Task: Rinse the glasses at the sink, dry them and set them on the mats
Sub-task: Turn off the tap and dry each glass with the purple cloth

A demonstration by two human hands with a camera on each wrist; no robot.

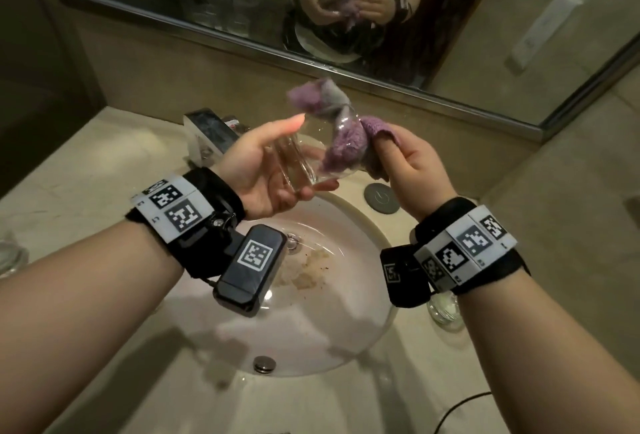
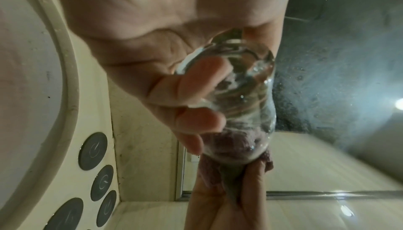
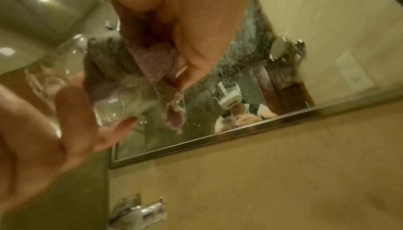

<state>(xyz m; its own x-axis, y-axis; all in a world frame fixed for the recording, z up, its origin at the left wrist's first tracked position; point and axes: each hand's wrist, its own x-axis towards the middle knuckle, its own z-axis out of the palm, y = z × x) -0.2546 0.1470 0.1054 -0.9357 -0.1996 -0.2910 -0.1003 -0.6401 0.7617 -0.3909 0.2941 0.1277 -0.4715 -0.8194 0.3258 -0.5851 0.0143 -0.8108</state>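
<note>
A clear glass [image 1: 287, 153] lies on its side in the air above the sink. My left hand [image 1: 306, 159] grips its base end, thumb on top and fingers curled underneath. A purple and grey cloth [image 1: 346, 146] is stuffed into the glass's mouth, and part of it sticks out behind. My right hand [image 1: 388, 146] pinches the cloth at the rim. In the left wrist view my fingers [image 2: 196, 85] wrap the glass [image 2: 246, 99], with the cloth [image 2: 229, 140] inside it. The right wrist view shows the cloth [image 3: 130, 64] bunched in the glass [image 3: 122, 106].
Below is a white sink [image 1: 381, 236] with brown residue near its drain. A faucet [image 1: 211, 132] stands at the back left and a round grey button [image 1: 379, 198] at the back right. One glass [image 1: 445, 309] stands right of the sink, another glass [image 1: 10, 253] at the far left. A mirror [image 1: 207, 0] hangs behind.
</note>
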